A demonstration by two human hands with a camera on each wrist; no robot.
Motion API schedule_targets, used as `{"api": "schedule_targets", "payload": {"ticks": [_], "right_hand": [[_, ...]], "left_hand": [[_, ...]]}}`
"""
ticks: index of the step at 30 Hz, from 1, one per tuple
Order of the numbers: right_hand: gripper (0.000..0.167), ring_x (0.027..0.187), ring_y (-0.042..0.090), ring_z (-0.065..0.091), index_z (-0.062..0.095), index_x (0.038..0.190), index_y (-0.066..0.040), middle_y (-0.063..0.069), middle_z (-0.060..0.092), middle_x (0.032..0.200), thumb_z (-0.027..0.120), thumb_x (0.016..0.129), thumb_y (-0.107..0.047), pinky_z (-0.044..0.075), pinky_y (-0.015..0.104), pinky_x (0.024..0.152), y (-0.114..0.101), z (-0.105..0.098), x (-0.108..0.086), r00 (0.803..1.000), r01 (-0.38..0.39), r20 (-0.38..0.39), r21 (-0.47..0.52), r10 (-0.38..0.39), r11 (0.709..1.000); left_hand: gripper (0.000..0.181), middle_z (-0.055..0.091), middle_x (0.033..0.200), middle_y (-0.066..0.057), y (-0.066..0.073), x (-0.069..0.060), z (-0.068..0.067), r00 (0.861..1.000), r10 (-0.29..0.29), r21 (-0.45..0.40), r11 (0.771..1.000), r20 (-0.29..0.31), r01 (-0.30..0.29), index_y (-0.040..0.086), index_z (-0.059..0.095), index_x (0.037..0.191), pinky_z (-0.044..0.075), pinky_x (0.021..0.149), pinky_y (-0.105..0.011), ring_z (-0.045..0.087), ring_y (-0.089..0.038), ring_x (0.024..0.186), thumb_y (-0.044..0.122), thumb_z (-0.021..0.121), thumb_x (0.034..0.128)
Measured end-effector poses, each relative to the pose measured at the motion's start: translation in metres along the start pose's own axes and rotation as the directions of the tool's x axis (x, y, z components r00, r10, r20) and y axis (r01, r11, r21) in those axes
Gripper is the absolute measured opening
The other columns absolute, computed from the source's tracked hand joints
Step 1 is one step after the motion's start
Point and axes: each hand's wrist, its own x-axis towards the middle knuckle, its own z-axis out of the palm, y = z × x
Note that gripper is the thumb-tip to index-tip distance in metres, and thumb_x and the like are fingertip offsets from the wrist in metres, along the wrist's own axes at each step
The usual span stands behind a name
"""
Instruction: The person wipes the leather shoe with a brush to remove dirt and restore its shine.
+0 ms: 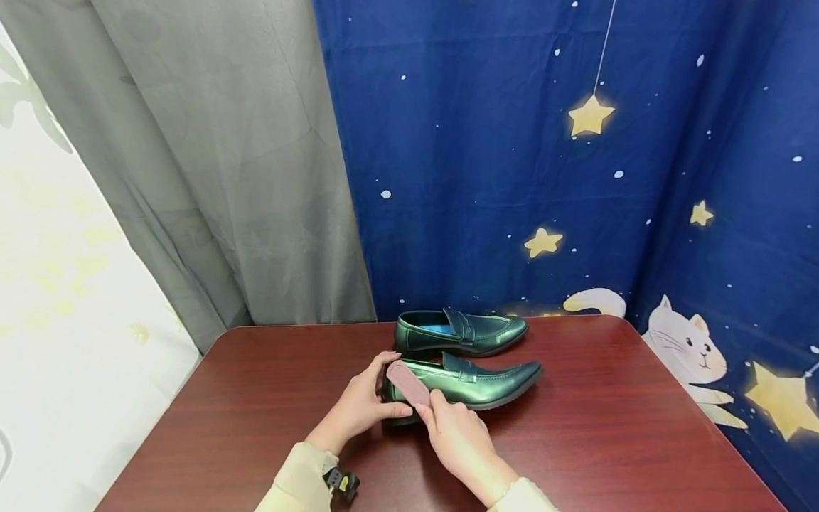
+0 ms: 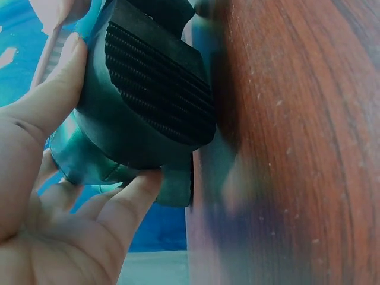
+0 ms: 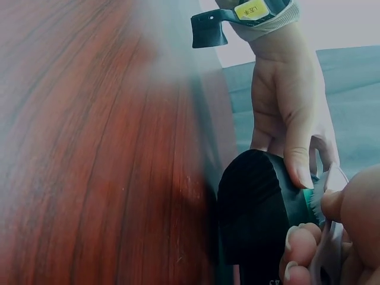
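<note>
A dark green loafer [image 1: 493, 387] lies on the near side of its pair, toe to the right. My left hand [image 1: 361, 407] grips it at the back, thumb on one side of the heel and fingers on the other. The ridged heel of its sole [image 2: 160, 89] faces the left wrist camera. In my right hand [image 1: 462, 439] is a pink brush [image 1: 408, 382], held by its handle. Pale bristles [image 3: 316, 205] meet the shoe's side near the heel in the right wrist view. Right behind stands the other green loafer [image 1: 495, 331], with a blue insole, untouched.
Both shoes are on a reddish-brown wooden table [image 1: 269, 384], near its back edge. Behind it hang a grey curtain [image 1: 237, 156] and a blue curtain [image 1: 473, 156] with stars. A black wrist device [image 1: 342, 483] sits at the left cuff.
</note>
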Motion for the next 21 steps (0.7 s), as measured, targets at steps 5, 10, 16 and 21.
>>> {"api": "schedule_targets", "payload": {"ticks": [5,10,16,21], "right_hand": [[0.029,0.058,0.032,0.062,0.048,0.088,-0.017,0.006,0.054,0.063,0.054,0.103,-0.042,0.036,0.041,0.047,0.004,0.000,-0.003,1.000,0.005,-0.019,-0.006,-0.005,1.000],[0.029,0.057,0.031,0.061,0.048,0.088,-0.018,0.005,0.052,0.062,0.053,0.103,-0.043,0.035,0.040,0.047,0.007,-0.003,-0.004,1.000,-0.006,-0.011,0.004,0.006,1.000],[0.028,0.059,0.033,0.062,0.048,0.088,-0.019,0.006,0.056,0.064,0.055,0.102,-0.042,0.036,0.041,0.048,0.013,-0.006,-0.007,0.999,-0.030,-0.034,0.006,0.030,1.000],[0.027,0.057,0.030,0.060,0.049,0.088,-0.020,0.004,0.054,0.063,0.057,0.102,-0.041,0.036,0.040,0.048,0.018,-0.010,-0.010,0.998,-0.050,-0.023,0.009,0.050,0.999]], "left_hand": [[0.091,0.063,0.135,-0.010,0.001,-0.001,0.000,1.000,-0.010,-0.010,1.000,0.001,0.010,0.024,0.040,0.149,0.058,0.091,-0.039,0.065,-0.023,0.119,0.033,0.091,0.0745],[0.091,0.063,0.134,-0.010,-0.001,-0.001,0.001,1.000,-0.019,-0.038,0.999,0.008,0.019,0.023,0.039,0.149,0.058,0.090,-0.037,0.065,-0.022,0.117,0.030,0.091,0.0749],[0.094,0.061,0.137,-0.011,0.000,-0.001,0.001,1.000,-0.024,-0.044,0.999,0.013,0.024,0.017,0.037,0.151,0.058,0.091,-0.037,0.065,-0.023,0.118,0.030,0.090,0.0750],[0.094,0.061,0.138,-0.011,0.001,-0.001,0.001,1.000,-0.023,-0.037,0.999,0.007,0.024,0.016,0.038,0.152,0.058,0.091,-0.038,0.065,-0.024,0.119,0.031,0.091,0.0748]]}}
